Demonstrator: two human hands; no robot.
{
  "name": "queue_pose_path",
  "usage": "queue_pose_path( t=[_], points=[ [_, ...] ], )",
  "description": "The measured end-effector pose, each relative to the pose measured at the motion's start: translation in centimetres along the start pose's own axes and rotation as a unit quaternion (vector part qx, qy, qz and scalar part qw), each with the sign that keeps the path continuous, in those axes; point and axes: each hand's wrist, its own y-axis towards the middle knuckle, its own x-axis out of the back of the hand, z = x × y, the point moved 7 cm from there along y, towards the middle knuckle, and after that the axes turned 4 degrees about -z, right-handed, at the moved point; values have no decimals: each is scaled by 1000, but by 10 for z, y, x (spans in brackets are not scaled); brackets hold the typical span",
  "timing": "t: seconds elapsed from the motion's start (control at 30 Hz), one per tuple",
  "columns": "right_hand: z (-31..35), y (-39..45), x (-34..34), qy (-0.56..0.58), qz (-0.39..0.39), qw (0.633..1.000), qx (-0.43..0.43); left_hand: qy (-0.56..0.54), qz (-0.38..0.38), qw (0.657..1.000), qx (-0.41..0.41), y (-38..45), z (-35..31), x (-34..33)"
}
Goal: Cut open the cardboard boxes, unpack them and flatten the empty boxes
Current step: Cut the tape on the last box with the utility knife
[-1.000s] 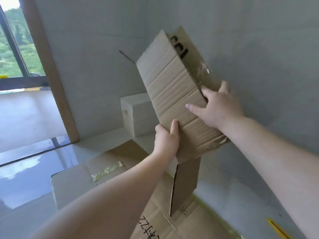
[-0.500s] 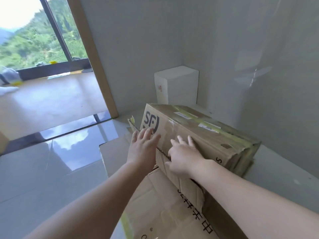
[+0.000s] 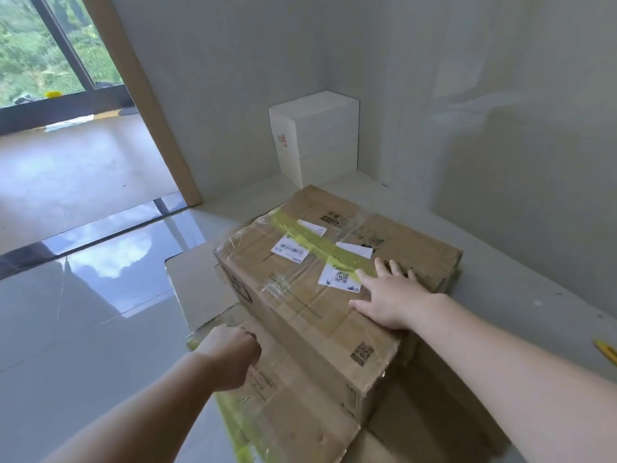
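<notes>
A cardboard box (image 3: 337, 279) lies on its side on a stack of flattened cardboard (image 3: 207, 289) on the glossy floor (image 3: 83, 329), in the corner of a pale room. Its upper face carries a strip of yellow tape (image 3: 317, 243), clear tape and several white labels (image 3: 289, 250) whose print is too small to read. The right hand (image 3: 389, 297) lies flat on that face near the box's right end, fingers spread and straight; the fingertips reach the far edge and their ends are hard to make out against the dark gap there. The left hand (image 3: 230, 350) sits at the lower flap by the box's near side with its fingers curled under; they seem to grip the flap's edge, but the fingertips are hidden behind the knuckles. A logo on the box's left end is seen edge-on and cannot be read. More cardboard runs out of view at the bottom. A white box (image 3: 317, 142) stands against the walls in the corner, well behind. At the right edge a yellow object (image 3: 606, 350) on the floor is cut off and cannot be identified.
</notes>
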Motion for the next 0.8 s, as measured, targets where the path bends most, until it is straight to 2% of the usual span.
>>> queue_pose_path(
  t=[0.1, 0.17, 0.27, 0.33, 0.43, 0.5, 0.63, 0.8],
  points=[
    [-3, 6, -15, -6, -7, 1000, -2, -58, -155, 982, 94, 8, 9, 42],
    [-4, 7, -22, -10, -19, 1000, 2, -82, -226, 966, 90, 13, 1, 65],
    [-5, 8, -25, -10, -26, 1000, 14, -116, -284, 950, 60, 21, -19, 90],
    [-8, 7, -24, -8, -26, 999, 29, -145, -277, 949, 38, 33, -34, 101],
    [-16, 2, -23, -1, -30, 998, 53, -143, -204, 968, -21, 57, -73, 102],
    [-23, -5, -23, 0, -34, 997, 69, -144, -189, 970, -43, 73, -99, 105],
    [-51, -19, -16, -3, -44, 997, 69, -167, -187, 965, -72, 105, -147, 119],
    [-119, -53, -12, 8, -70, 997, 24, -161, -238, 954, -82, 129, -193, 142]
  ],
)
